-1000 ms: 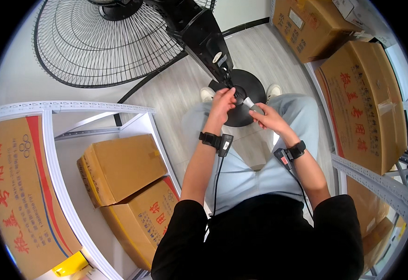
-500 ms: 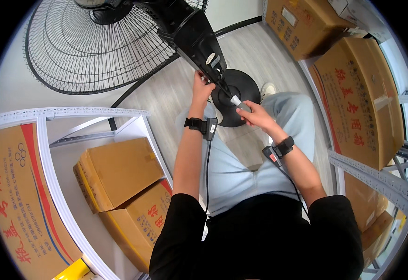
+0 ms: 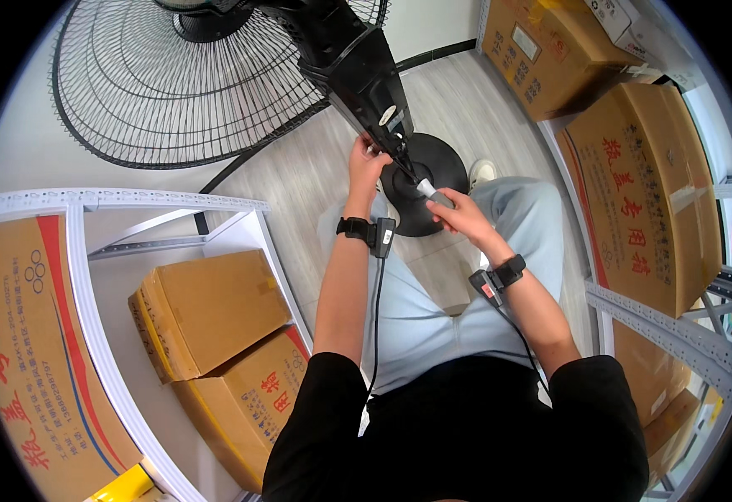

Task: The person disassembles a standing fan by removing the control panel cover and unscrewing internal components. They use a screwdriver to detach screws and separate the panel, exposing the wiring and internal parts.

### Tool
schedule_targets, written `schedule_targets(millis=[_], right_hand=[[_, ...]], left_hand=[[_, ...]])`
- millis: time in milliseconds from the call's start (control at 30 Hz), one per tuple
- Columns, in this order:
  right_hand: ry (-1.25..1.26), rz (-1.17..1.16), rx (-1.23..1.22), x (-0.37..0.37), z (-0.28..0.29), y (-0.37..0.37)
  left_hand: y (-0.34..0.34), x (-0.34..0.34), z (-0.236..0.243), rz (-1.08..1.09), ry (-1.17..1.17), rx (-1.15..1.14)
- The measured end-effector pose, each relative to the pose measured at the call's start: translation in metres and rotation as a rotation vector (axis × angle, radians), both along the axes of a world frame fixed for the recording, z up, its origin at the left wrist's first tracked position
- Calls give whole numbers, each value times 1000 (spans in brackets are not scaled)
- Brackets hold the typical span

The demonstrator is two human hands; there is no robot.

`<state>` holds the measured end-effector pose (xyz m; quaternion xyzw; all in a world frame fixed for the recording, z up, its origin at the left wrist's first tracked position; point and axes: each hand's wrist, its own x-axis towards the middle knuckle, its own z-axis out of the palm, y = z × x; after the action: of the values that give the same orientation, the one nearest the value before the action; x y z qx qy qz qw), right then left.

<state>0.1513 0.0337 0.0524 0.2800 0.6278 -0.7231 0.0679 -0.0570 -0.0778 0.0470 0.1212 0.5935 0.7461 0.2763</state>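
A black pedestal fan (image 3: 358, 71) slants through the upper middle, its round wire cage (image 3: 190, 100) at upper left and its disc base (image 3: 445, 167) on the floor. My left hand (image 3: 366, 167) is closed at the lower left edge of the fan's black housing, thumb toward me; the far fingers are partly hidden. In my right hand (image 3: 462, 216) is a tool with a grey handle and white collar (image 3: 425, 188). A thin dark shaft runs from the collar up to the housing's lower end; its tip is too small to make out.
White metal shelving (image 3: 174, 199) with cardboard boxes (image 3: 220, 309) stands close on my left. More boxes (image 3: 642, 192) fill the rack on my right. Cables run from the black wrist straps (image 3: 510, 269) down my forearms. My knees flank the fan base.
The whole view has shifted slightly, so the fan sits a little lower and farther right. Both hands keep their holds, and the tool stays at the housing's lower end.
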Motion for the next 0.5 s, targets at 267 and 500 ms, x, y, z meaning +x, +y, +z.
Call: schedule_targets(millis=[267,500], right_hand=[[18,-18,195,0,1,-5],[41,-30,227,2,0,-4]], left_hand=[[0,11,13,22,-65,-138],[0,16,25,-73,-164,-144]])
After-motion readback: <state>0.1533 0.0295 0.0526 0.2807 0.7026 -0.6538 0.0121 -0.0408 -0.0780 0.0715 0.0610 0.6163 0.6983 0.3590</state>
